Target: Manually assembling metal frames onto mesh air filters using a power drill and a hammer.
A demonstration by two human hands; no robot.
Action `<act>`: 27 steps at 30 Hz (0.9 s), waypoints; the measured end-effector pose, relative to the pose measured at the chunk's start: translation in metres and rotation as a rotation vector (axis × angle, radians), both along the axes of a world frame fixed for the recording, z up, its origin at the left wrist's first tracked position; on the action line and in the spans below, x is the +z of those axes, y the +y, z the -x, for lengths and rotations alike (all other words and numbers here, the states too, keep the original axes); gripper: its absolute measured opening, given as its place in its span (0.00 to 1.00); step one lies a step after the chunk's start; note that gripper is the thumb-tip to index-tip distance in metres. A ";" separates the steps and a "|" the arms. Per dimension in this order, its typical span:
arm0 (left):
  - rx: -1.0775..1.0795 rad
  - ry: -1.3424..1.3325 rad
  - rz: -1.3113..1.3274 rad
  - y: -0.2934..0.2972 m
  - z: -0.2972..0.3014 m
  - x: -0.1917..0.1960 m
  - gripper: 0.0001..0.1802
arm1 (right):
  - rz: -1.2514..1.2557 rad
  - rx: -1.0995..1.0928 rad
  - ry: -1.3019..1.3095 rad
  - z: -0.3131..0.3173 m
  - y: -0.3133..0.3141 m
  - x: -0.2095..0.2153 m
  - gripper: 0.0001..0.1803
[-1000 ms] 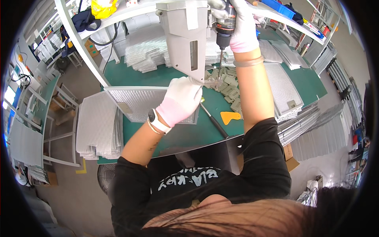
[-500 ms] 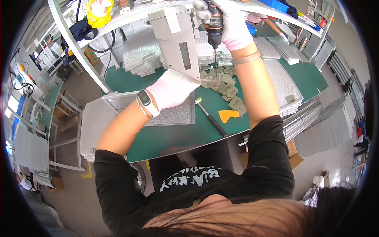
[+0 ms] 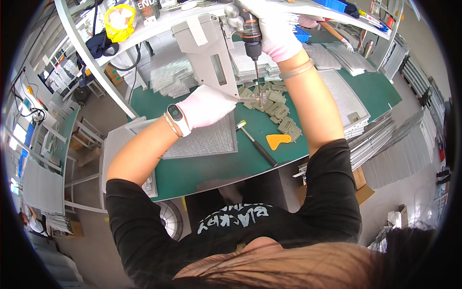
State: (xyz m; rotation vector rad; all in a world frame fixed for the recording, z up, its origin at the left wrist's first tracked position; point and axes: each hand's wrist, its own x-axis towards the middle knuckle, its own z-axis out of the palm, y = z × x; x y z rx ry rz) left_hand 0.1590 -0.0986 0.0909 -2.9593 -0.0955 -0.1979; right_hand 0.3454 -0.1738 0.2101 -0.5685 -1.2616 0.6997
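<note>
My right hand [image 3: 276,33], in a white glove, grips a hanging power screwdriver [image 3: 250,33] whose long bit points down at the top right corner of a framed metal mesh panel [image 3: 197,139]. That panel lies flat on the green bench [image 3: 216,168]. My left hand [image 3: 207,106], gloved and wearing a wrist watch, presses on the panel's upper right edge just left of the bit tip. A heap of small grey metal clips [image 3: 276,108] lies right beside the bit.
A hammer [image 3: 255,142] and an orange scraper [image 3: 278,140] lie on the bench near its front edge. Stacks of mesh panels [image 3: 344,98] sit to the right and behind. A grey machine housing [image 3: 207,53] stands at the back. Another person's gloved hand [image 3: 346,43] works at the far right.
My left hand has shifted right and up along the panel edge toward the screwdriver bit. The screwdriver in my right hand has come down and left, its bit now at the panel corner.
</note>
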 end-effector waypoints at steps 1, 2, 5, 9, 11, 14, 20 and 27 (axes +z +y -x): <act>0.028 -0.123 0.009 0.000 -0.002 -0.006 0.12 | 0.109 0.015 0.072 0.001 -0.007 0.002 0.15; 0.069 -0.246 0.012 0.000 0.000 -0.011 0.13 | 0.106 0.021 0.072 0.003 -0.008 0.004 0.15; 0.270 -0.407 -0.023 -0.011 0.003 -0.052 0.16 | -0.183 -0.767 -0.557 -0.003 -0.013 0.006 0.24; 0.277 -0.676 -0.135 -0.029 -0.002 -0.056 0.19 | -0.170 -1.161 -0.941 -0.001 -0.025 0.011 0.33; 0.261 -0.821 -0.147 -0.032 -0.008 -0.065 0.19 | 0.018 -1.020 -0.897 -0.006 -0.020 0.002 0.35; 0.375 -0.993 -0.164 -0.044 -0.014 -0.075 0.16 | -0.294 -0.596 -0.341 -0.040 -0.004 -0.052 0.24; 0.338 -1.020 -0.138 -0.057 -0.006 -0.083 0.14 | 0.374 -0.863 -0.770 -0.136 -0.014 -0.203 0.17; 0.346 -1.028 -0.179 -0.068 0.005 -0.092 0.16 | 0.644 -0.817 -1.025 -0.170 0.057 -0.308 0.17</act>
